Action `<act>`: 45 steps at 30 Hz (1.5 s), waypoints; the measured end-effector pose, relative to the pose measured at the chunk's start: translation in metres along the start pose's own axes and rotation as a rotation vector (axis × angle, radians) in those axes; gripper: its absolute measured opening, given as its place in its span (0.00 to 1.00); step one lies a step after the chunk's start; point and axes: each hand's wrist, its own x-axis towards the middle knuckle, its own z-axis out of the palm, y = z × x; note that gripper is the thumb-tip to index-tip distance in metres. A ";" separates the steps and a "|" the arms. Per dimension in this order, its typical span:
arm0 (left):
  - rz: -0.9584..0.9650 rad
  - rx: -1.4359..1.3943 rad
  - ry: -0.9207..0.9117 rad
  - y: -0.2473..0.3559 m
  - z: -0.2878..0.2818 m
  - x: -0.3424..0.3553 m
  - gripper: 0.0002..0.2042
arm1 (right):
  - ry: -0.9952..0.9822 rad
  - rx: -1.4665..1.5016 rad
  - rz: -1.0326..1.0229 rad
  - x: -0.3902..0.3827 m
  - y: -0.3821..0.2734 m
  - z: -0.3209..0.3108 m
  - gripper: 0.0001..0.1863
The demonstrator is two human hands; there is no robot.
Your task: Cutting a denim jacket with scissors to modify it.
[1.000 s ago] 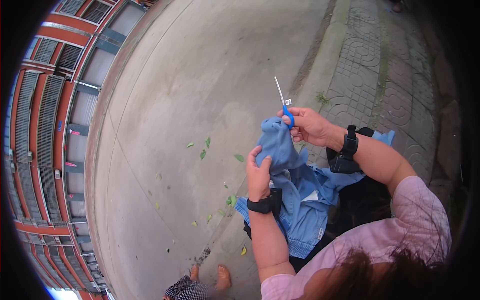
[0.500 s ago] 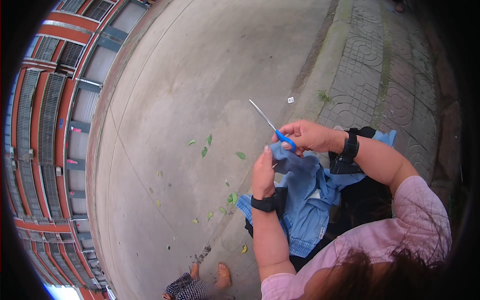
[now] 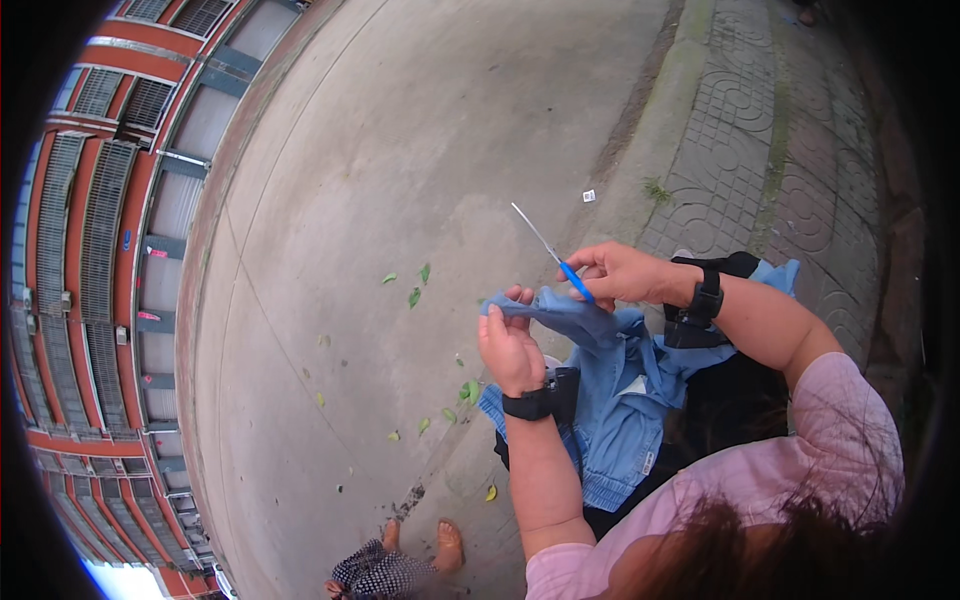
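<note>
Grey concrete ground [image 3: 330, 180] | our left hand [image 3: 510, 352] pinching light-blue denim garment [image 3: 610, 385] | our right hand [image 3: 618, 275] gripping blue-handled metal scissors [image 3: 571, 274], long axis toward 11 o'clock

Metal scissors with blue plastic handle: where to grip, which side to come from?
Likely best by the blue plastic handle, from the right, as the bare right hand has it. The slim metal blades point forward and left, away from the wearer, leaving the handle end toward that hand.
</note>
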 end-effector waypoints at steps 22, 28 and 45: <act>-0.192 0.289 -0.202 -0.015 0.006 0.000 0.08 | 0.132 0.360 -0.035 0.006 -0.002 -0.001 0.18; -0.177 0.335 -0.285 -0.015 0.004 -0.003 0.07 | 0.158 0.350 -0.022 0.007 -0.005 0.002 0.18; -0.173 -0.071 -0.388 0.004 0.012 -0.007 0.33 | -0.003 0.171 -0.028 0.001 -0.002 0.007 0.18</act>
